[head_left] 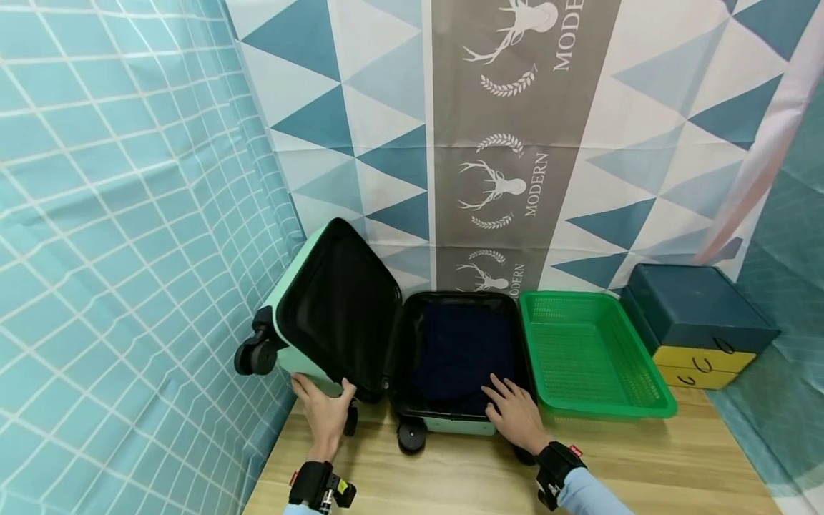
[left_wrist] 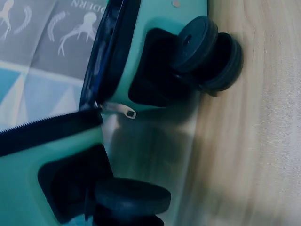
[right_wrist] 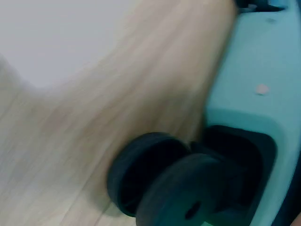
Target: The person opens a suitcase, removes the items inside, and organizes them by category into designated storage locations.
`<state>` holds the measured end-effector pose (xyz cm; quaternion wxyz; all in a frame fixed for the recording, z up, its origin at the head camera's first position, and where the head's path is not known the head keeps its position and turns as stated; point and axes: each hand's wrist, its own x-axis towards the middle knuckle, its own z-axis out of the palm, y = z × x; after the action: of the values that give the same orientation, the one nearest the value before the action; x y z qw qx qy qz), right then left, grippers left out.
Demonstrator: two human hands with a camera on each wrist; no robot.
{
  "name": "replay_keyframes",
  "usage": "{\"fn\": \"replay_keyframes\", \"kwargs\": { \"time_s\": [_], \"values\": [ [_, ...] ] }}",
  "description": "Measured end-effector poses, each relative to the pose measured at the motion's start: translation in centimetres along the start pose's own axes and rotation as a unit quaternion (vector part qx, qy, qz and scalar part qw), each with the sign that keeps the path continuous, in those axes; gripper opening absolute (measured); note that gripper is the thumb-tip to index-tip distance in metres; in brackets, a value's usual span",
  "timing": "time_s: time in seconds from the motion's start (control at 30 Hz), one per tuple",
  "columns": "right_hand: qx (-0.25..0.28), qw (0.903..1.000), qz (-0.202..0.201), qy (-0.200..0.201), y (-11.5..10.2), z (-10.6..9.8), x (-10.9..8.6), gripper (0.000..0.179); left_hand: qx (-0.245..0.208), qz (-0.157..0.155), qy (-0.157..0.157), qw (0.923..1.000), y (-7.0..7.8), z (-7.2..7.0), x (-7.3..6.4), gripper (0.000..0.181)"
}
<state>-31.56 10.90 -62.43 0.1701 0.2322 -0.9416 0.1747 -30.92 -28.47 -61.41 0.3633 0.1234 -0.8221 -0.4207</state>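
A mint-green suitcase lies opened out in the head view. Its lid (head_left: 341, 315) tilts up on the left, with a black lining. The base (head_left: 444, 413) lies on the table and has dark navy folded fabric (head_left: 463, 350) in it. My left hand (head_left: 324, 413) holds the lid's near lower corner, thumb at the rim and fingers against the outer shell. Over the base's near right edge, my right hand (head_left: 517, 415) spreads its fingers, tips over the fabric. Black wheels (left_wrist: 207, 54) and a zipper pull (left_wrist: 120, 109) show in the left wrist view. Another wheel (right_wrist: 174, 188) fills the right wrist view.
A green plastic basket (head_left: 605, 413) stands right of the suitcase base. Farther right is a dark blue and yellow box with drawers (head_left: 702, 307). Patterned cloth (head_left: 386, 93) hangs behind, and a teal checked curtain (head_left: 116, 214) closes the left side. The table (head_left: 444, 479) is wooden.
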Motion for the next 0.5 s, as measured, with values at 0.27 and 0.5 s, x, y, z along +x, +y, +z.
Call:
{"fn": "replay_keyframes", "kwargs": {
  "time_s": [0.27, 0.5],
  "values": [
    [-0.01, 0.9993, 0.02, -0.028, 0.2, 0.6, -0.6, 0.036, 0.005, -0.069, 0.009, 0.9975, -10.6, 3.2, 0.0, 0.09],
    [-0.016, 0.9993, 0.023, -0.027, 0.1, 0.7, -0.4, 0.035, -0.041, -0.14, -0.011, 0.9892, -11.7, 3.1, -0.5, 0.084]
  ]
}}
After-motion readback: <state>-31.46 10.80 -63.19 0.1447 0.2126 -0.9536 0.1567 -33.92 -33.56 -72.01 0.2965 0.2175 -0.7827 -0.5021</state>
